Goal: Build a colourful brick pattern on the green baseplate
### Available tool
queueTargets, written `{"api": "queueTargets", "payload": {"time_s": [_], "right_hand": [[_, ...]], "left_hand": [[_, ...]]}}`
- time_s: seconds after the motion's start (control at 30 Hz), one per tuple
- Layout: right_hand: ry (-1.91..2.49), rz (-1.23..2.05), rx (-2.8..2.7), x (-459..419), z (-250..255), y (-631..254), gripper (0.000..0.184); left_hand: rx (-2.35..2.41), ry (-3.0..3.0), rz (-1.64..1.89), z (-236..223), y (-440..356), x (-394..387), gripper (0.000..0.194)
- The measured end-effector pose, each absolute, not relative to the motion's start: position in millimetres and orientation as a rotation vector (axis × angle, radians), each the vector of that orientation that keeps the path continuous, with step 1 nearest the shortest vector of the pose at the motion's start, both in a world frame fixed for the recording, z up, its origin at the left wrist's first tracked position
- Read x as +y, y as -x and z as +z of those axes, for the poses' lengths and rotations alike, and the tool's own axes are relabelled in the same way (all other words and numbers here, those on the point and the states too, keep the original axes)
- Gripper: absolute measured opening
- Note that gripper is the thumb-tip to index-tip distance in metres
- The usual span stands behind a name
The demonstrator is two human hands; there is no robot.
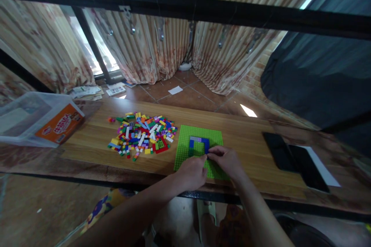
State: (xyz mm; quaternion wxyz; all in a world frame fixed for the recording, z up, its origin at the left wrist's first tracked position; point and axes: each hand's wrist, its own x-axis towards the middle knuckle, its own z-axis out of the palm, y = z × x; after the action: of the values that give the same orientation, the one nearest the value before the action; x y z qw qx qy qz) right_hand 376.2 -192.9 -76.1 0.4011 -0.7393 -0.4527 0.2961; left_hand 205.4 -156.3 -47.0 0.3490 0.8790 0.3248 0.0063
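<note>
A green studded baseplate (181, 135) lies on the wooden board, and an outline of toy building bricks (205, 143), mostly blue with a lavender-grey piece along its far side, stands on it. At the near right end of that outline, my right hand (227, 160) has its thumb and index finger closed around a small blue brick (206, 152). My left hand (193, 171) rests over the near part of the plate, fingers curled and its index fingertip against the same spot. Whatever may be inside the left fingers is hidden. The hands cover the plate's near edge.
Left of the plate spreads a loose pile of mixed coloured bricks (145, 135). A clear plastic bin (37, 117) with an orange label stands at the far left. Dark flat slabs (279, 152) and a white sheet (326, 170) lie right. A black bar (185, 5) crosses overhead.
</note>
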Motion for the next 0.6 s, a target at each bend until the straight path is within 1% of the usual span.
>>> {"api": "queueTargets", "payload": {"time_s": [0.13, 0.2, 0.37, 0.5, 0.6], "right_hand": [[1.884, 0.742, -0.995, -193.8, -79.3, -385.7, 0.033], [1.933, 0.703, -1.028, -192.5, -79.5, -387.7, 0.036], [2.023, 0.606, -1.230, -187.1, -76.3, -384.4, 0.032], [2.058, 0.627, -1.274, -185.2, -75.7, -382.5, 0.027], [2.083, 0.636, -1.264, -184.8, -78.2, -382.7, 0.026]], "left_hand": [[0.879, -2.251, 0.093, -48.5, -204.8, -150.6, 0.053], [0.903, -2.282, 0.100, -48.3, -205.5, -148.1, 0.055], [0.924, -2.401, 0.051, -48.8, -208.3, -147.6, 0.056], [0.887, -2.465, 0.019, -50.4, -210.5, -152.3, 0.057], [0.874, -2.509, -0.033, -50.6, -212.5, -154.7, 0.061]]}}
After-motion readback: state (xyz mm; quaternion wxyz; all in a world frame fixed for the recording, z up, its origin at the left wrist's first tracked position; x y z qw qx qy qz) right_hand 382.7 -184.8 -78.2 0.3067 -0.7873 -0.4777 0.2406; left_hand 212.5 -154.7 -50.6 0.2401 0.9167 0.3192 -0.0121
